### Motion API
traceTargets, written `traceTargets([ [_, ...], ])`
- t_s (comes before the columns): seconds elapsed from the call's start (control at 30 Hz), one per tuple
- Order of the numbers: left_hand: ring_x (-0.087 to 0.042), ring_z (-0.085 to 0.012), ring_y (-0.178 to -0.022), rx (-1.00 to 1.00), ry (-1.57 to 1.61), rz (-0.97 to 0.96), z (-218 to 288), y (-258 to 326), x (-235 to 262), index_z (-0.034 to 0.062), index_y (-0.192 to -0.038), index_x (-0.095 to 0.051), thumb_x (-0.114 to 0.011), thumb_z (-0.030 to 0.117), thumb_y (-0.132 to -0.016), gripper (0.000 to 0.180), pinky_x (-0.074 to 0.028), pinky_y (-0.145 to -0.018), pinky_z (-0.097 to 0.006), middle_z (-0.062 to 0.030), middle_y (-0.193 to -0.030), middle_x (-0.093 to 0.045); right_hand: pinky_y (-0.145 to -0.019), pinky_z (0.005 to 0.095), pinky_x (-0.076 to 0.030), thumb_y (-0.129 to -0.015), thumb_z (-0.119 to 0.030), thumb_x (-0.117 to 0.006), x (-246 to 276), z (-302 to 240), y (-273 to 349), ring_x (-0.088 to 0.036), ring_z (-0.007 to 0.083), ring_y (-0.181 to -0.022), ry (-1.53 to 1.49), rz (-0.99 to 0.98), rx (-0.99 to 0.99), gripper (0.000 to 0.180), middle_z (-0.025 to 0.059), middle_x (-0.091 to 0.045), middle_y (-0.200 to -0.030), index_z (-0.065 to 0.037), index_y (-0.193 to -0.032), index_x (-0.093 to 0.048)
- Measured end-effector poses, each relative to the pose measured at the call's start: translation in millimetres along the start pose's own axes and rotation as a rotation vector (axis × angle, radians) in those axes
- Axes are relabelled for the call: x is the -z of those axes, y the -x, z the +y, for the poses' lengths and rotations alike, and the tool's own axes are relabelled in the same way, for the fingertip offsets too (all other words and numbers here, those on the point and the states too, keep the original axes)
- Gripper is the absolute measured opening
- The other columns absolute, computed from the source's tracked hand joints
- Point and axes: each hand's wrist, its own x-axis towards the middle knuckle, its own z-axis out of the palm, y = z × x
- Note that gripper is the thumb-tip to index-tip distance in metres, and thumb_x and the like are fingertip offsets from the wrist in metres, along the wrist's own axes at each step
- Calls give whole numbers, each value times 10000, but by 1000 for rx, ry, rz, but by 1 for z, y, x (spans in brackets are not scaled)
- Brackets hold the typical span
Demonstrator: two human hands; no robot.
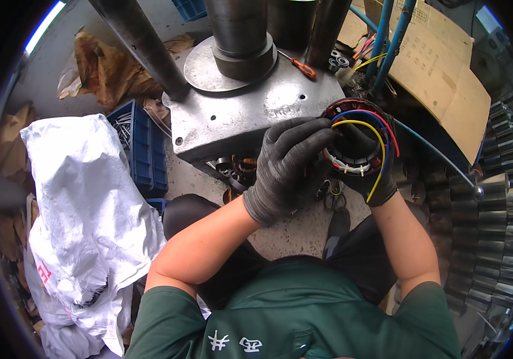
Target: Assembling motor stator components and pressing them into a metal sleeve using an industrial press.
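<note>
Green shirt lies this side of my left fingers (whether they pinch the wires, I can't tell); just right of them, my right hand grips the wound ring, bore and central axis tilted up toward me.

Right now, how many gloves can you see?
2: one on the left hand, at the left of the ring; one on the right hand, at its right. Others may be hidden.
</note>
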Motion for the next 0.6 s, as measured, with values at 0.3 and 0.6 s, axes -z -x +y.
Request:
traceTargets([
  [0.3,-594,-384,-1244,1,-163,-274,6,-11,-6,124,-1368,-618,-909,310,-663,785,-493,-1034,-480,-120,-1365,-621,-1187,515,-397,-1031,-689,-322,-3,-9,2,-523,314,-1377,-432,-60,-184,748,145,-539,-1499,-134,-1513,-456],
  [0.6,-630,-335,-1081,-23,30,-476,-13,-7,-10,146,-1147,-699,-920,238,-618,581,-497,-945,-438,-88,-1220,-658,-1113,439,-494,-918,-231,-767,-12,-11,-1,-586,246,-1303,-64,-273,103,743,120,-555,-1447,-78,-1518,-357],
])
